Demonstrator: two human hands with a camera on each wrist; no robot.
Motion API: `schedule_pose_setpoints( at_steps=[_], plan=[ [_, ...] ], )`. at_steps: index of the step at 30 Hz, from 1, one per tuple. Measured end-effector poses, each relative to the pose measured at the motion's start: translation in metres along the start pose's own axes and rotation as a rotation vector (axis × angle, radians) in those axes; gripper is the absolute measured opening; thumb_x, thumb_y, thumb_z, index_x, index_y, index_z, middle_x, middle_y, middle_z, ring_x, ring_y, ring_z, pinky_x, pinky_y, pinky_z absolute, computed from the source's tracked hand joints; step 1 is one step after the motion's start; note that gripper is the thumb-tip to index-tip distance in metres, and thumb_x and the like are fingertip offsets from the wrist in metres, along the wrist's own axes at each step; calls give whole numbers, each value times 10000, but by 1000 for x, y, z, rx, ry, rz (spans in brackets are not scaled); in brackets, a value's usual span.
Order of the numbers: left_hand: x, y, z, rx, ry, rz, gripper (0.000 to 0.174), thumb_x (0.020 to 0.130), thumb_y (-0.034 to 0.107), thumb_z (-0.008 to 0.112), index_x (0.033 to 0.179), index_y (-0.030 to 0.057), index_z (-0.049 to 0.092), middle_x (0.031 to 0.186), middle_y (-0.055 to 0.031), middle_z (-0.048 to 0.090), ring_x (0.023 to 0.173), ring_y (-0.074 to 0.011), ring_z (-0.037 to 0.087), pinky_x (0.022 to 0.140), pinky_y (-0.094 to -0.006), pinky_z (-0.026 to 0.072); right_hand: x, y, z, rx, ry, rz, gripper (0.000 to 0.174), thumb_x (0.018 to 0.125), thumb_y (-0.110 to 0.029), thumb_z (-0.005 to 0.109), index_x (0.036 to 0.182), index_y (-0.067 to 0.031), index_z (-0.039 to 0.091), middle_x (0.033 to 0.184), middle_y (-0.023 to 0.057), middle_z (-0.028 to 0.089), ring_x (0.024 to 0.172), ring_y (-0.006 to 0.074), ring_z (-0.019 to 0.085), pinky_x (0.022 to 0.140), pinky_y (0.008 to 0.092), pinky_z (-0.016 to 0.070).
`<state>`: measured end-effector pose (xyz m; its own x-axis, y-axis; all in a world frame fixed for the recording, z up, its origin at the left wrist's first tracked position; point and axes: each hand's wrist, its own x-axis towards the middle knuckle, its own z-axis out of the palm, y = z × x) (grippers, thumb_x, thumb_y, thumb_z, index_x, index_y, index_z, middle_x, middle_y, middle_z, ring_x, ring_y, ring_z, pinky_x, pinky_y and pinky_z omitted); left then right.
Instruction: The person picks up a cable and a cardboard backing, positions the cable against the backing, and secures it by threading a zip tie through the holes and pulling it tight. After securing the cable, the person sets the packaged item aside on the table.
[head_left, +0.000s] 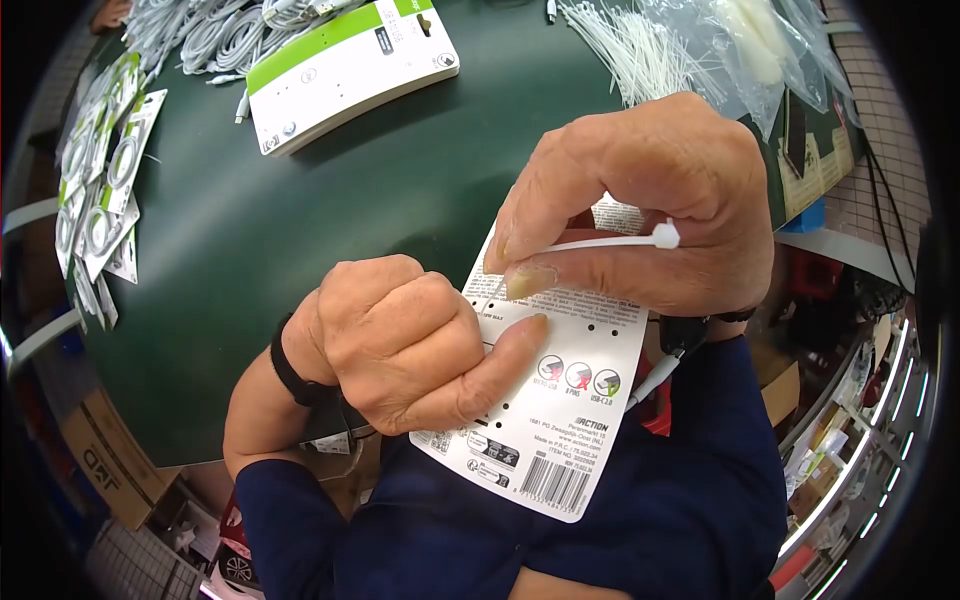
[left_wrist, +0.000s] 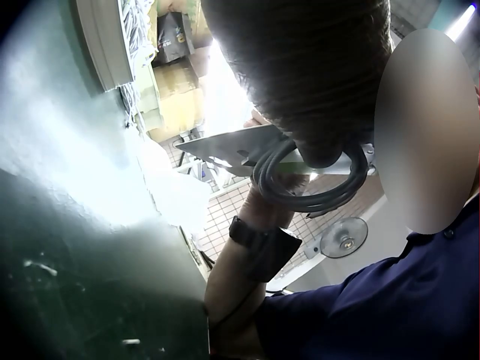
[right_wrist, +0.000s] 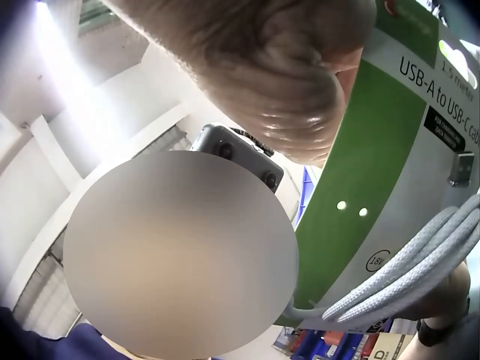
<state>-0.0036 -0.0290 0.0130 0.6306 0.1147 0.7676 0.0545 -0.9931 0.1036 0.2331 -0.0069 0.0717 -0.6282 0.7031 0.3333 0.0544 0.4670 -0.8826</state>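
A printed cardboard packaging card [head_left: 545,445], back side up, is held in front of the body. My left hand [head_left: 410,345] grips it at its left side with curled fingers, the thumb lying on the printed face. A white cable tie [head_left: 605,243] is pinched between thumb and forefinger of my right hand [head_left: 660,200], its square head pointing right. On the card's green and white front, in the right wrist view, lies a coiled grey USB cable [right_wrist: 405,270]. The same coil [left_wrist: 315,201] hangs below the card in the left wrist view.
On the green table [head_left: 200,330] lie a stack of blank-fronted cards [head_left: 350,75], a heap of grey cables [head_left: 220,35], and finished-looking carded cables [head_left: 100,180] at the left edge. White cable ties [head_left: 640,55] and a clear plastic bag [head_left: 770,50] lie at the back right.
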Motion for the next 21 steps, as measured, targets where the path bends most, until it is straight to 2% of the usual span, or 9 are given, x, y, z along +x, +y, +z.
schedule_pose_setpoints(
  at_steps=[7,15,20,21],
  plan=[
    [0,-1,2,14,12,13,475,655,161,762,1096,-12,726,638,57,410,537,-71,422,437,-244,292,1,3,2,-48,-2,6,145,802,19,852,887,3,736,852,123,774,708,166,743,531,239,529],
    [0,-1,2,-1,22,-3,478,652,167,758,1094,-10,728,643,51,437,546,-75,444,442,-241,301,1,1,6,-60,-18,72,130,798,38,837,840,-13,725,833,94,760,694,147,731,562,242,534],
    [0,1,-5,46,-24,5,466,667,173,764,1097,-3,727,649,42,456,551,-83,453,449,-242,308,1,6,8,-11,-94,109,156,749,66,824,821,-31,724,807,77,736,688,174,721,569,258,525],
    [1,5,-8,53,-67,-42,483,657,174,783,1111,21,721,665,27,502,562,-104,482,475,-259,343,1,8,8,-23,-121,96,167,732,67,822,820,-37,725,800,75,726,689,187,715,571,269,522]
  ],
)
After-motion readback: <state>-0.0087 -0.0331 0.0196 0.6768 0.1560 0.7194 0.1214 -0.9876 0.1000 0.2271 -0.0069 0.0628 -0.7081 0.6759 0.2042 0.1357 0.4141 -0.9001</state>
